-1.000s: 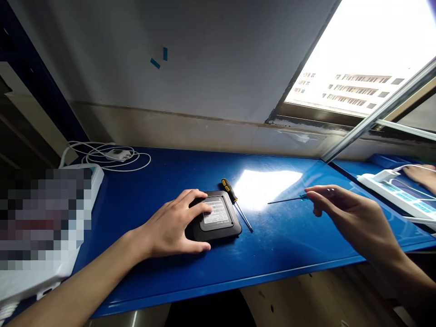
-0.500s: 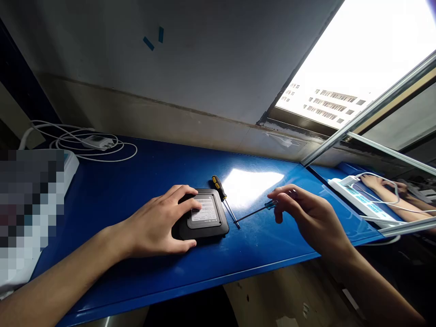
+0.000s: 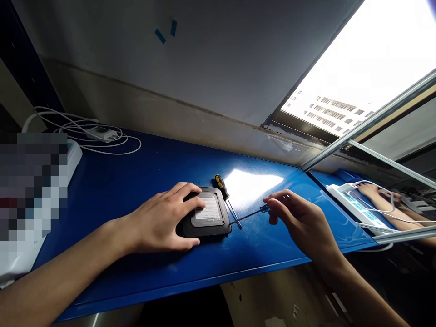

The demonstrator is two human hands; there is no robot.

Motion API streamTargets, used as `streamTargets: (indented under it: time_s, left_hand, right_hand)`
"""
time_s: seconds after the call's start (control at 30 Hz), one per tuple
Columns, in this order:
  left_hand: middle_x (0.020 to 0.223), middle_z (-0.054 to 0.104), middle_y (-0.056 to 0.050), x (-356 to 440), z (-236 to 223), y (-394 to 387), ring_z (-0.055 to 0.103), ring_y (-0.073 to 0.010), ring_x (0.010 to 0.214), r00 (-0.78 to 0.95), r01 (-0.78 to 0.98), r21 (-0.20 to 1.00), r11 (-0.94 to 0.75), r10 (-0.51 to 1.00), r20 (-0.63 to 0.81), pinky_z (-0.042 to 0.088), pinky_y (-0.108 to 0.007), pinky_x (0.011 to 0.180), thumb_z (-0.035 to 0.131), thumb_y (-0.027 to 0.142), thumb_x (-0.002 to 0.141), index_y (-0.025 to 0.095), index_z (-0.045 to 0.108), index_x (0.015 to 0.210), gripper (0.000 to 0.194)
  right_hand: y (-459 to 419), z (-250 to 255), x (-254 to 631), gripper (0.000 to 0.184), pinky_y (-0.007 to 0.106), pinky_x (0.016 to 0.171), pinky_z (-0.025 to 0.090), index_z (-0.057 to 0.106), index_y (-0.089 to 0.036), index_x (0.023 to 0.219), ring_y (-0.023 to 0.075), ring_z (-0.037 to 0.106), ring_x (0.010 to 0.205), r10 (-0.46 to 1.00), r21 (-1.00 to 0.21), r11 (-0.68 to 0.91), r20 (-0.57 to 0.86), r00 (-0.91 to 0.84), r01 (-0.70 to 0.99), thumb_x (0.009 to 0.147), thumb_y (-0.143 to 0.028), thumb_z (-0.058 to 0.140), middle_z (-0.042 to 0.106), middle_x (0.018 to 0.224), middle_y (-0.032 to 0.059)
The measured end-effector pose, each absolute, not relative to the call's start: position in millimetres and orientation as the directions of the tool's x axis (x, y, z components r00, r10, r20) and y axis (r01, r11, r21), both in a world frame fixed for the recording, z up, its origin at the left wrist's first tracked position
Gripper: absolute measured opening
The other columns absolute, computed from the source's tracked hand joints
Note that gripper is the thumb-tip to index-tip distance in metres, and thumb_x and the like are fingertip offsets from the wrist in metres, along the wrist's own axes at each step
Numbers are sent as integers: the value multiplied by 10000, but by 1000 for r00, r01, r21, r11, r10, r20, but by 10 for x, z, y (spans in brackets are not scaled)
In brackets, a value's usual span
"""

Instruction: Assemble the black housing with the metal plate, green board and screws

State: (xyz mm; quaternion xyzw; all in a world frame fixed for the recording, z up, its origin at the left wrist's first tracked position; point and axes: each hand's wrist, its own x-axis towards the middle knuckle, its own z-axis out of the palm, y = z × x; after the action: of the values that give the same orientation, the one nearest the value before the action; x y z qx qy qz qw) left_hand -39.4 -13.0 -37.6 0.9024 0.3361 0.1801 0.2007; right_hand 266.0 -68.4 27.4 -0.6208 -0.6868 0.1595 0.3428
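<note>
A flat black rectangular device (image 3: 207, 229) with a printed pale label (image 3: 211, 210) lies on the blue table. My left hand (image 3: 170, 218) spans it, thumb along the near edge and fingers over the top and far side, holding it down. Between the thumb and fingers of my right hand (image 3: 296, 218) is a screwdriver (image 3: 248, 215) with a clear bluish handle, mostly hidden by the fingers. Its thin shaft points left, with the tip at the device's right edge near the corner. A second screwdriver (image 3: 222, 186), black and yellow, lies just right of the device, its shaft passing under the held one.
Coiled white cable with an adapter (image 3: 104, 133) lies at the table's back left. A white object (image 3: 73, 159), partly blurred out, stands at the left edge. To the right, behind a metal frame (image 3: 327, 152), are a power strip (image 3: 357, 206) and another person's arm (image 3: 381, 200).
My right hand has moved slightly left, bringing the screwdriver tip from beside the other screwdriver's shaft to the device's edge. My left hand stays on the device. The camera view has shifted a little.
</note>
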Motion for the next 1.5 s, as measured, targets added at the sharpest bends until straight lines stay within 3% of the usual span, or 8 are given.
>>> streamTargets:
  time_s: [0.5, 0.73, 0.97, 1.13, 1.27, 1.37, 1.43, 1.5]
  left_hand:
    - [1507, 480, -86, -411, -387, -114, 525, -342, 1352, 733, 530, 452, -718, 656, 183, 607, -489, 954, 790, 466, 803, 284, 578, 1307, 576]
    - [1512, 478, -92, -407, -391, -110, 525, -347, 1357, 734, 535, 438, -722, 654, 183, 609, -486, 953, 784, 483, 802, 293, 571, 1313, 585]
    - [1514, 484, -82, -401, -410, -104, 533, -364, 1350, 725, 542, 436, -718, 662, 190, 619, -485, 927, 777, 508, 801, 309, 590, 1311, 578]
    - [1517, 491, -76, -399, -436, -119, 558, -364, 1324, 695, 555, 453, -698, 688, 208, 615, -485, 929, 785, 495, 788, 314, 612, 1302, 572]
    - [1524, 490, -54, -410, -454, -123, 589, -359, 1286, 677, 548, 488, -679, 703, 218, 615, -481, 920, 783, 532, 779, 340, 621, 1293, 573]
    - [1520, 484, -46, -423, -443, -123, 620, -346, 1236, 671, 545, 513, -663, 712, 206, 622, -466, 890, 779, 533, 776, 346, 620, 1291, 570]
    - [1515, 481, -46, -430, -428, -125, 629, -337, 1214, 671, 546, 524, -654, 716, 195, 624, -459, 879, 780, 531, 776, 346, 620, 1283, 563]
    - [1513, 478, -47, -435, -416, -129, 624, -335, 1208, 670, 546, 530, -649, 718, 188, 624, -458, 875, 780, 529, 779, 351, 617, 1274, 550]
  right_hand:
    - [-642, 283, 2704, 359, 236, 511, 554, 724, -209, 783, 136, 655, 533, 960, -590, 145, 278, 32, 795, 893, -548, 688, 709, 638, 24]
    - [-630, 466, 2603, 298, 228, 528, 537, 730, -203, 812, 127, 672, 547, 967, -532, 238, 206, -149, 812, 925, -475, 681, 716, 639, 11]
    - [-665, 545, 2308, 314, 236, 497, 462, 703, -184, 747, 101, 562, 494, 957, -479, 253, 253, -144, 841, 919, -446, 697, 652, 580, -9]
    - [-725, 524, 2267, 380, 258, 505, 452, 713, -188, 765, 116, 548, 507, 969, -529, 205, 229, -94, 823, 927, -529, 667, 648, 589, 7]
    - [-705, 421, 2480, 401, 256, 503, 449, 713, -195, 806, 124, 550, 500, 992, -665, 76, 123, 9, 743, 882, -588, 688, 627, 577, -1]
    - [-689, 230, 2779, 468, 243, 504, 400, 700, -180, 830, 112, 508, 520, 991, -792, -133, -93, 98, 595, 837, -647, 700, 578, 594, -23]
    - [-704, 88, 2954, 505, 222, 480, 296, 683, -167, 812, 89, 420, 509, 950, -770, -291, -302, 77, 568, 822, -672, 696, 504, 582, -48]
    - [-742, -21, 3057, 493, 216, 489, 259, 645, -165, 760, 79, 370, 528, 927, -738, -336, -368, 68, 586, 807, -649, 725, 477, 600, -56]
